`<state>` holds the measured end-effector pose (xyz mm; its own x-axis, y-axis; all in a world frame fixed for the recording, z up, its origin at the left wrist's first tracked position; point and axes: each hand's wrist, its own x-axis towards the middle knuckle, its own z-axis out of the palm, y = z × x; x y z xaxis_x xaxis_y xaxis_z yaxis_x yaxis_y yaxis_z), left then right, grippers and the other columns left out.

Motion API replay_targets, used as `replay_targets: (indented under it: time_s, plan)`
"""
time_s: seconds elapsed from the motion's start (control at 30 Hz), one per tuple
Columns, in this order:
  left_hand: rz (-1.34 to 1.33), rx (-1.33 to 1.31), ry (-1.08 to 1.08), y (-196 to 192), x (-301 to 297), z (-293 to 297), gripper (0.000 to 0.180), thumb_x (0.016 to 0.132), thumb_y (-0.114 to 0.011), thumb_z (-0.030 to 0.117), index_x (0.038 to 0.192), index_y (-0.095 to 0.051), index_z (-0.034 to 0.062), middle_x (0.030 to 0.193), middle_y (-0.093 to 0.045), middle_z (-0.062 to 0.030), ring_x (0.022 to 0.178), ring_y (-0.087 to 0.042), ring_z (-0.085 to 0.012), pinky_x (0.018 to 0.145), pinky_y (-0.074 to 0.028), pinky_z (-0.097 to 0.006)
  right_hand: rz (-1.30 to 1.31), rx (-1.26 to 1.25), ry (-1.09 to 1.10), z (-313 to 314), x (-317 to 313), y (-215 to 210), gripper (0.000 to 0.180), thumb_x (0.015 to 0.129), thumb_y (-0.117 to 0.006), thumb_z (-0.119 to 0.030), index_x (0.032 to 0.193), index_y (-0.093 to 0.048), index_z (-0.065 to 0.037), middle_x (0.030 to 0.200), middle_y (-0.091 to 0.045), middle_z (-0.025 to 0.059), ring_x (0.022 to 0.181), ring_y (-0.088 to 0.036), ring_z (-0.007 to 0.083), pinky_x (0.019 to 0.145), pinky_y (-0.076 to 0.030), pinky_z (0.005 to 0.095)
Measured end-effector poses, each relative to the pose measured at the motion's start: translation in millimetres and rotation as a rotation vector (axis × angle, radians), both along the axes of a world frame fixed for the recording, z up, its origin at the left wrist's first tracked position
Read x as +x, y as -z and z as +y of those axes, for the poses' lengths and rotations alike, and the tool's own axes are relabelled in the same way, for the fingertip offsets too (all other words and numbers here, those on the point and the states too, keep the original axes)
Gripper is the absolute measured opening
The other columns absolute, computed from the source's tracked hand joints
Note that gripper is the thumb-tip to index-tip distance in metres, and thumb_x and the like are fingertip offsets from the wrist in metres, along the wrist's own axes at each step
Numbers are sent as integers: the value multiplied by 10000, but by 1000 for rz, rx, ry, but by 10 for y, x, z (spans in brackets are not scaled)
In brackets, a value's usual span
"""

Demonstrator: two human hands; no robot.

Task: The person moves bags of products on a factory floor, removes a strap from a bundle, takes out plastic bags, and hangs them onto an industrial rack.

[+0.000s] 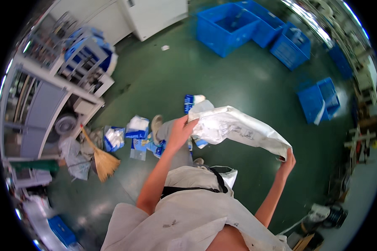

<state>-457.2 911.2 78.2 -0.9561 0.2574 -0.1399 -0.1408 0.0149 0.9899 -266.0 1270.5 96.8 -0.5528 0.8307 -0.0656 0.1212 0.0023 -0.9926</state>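
Note:
A long white sack [255, 125] is stretched in front of me above the floor, sagging and creased, with faint print on its side. My left hand [182, 131] grips its left end, fingers closed on the edge. At the other end, lower and farther right, my right hand [286, 161] is closed round a corner. Paler crumpled material [209, 127] shows at the left end; whether it lies inside the sack, I cannot tell. Close to my left forearm, blue-and-white plastic packages [137, 126] lie on the floor by my feet.
A straw broom [104, 163] and a clear plastic bag [76, 161] lie left, beside a grey machine frame [50, 96]. Several blue crates [224, 35] stand at the far side, with another blue crate [312, 104] at right. A white cabinet [155, 16] stands at the back.

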Motion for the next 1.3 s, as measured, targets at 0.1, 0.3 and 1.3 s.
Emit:
replay_targets:
  time_s: [0.1, 0.3, 1.3]
  plan:
    - [28, 177, -193, -116, -356, -109, 232, 881, -575, 171, 1009, -617, -18, 765, -590, 21, 634, -455, -28, 519, -353, -216, 11, 152, -184, -190, -567, -240, 307, 955, -486, -268, 840, -587, -1, 744, -538, -8, 680, -440, 67, 610, -348, 233]
    - [177, 305, -654, -222, -1180, -770, 207, 884, -559, 106, 1035, -610, -27, 947, -641, -29, 807, -558, -70, 721, -447, -222, -43, 354, -476, -902, -1919, -298, 311, 988, -411, -260, 883, -520, 12, 752, -447, -12, 702, -365, 86, 611, -319, 236]
    - [279, -852, -2155, -997, -695, -4269, 449, 917, -543, 246, 1258, -473, -38, 1184, -529, -189, 968, -569, -284, 698, -568, -371, -241, 746, -1929, -3809, -7130, 658, 257, 880, -525, -281, 941, -551, -33, 861, -641, 141, 824, -609, 338, 720, -485, 442]
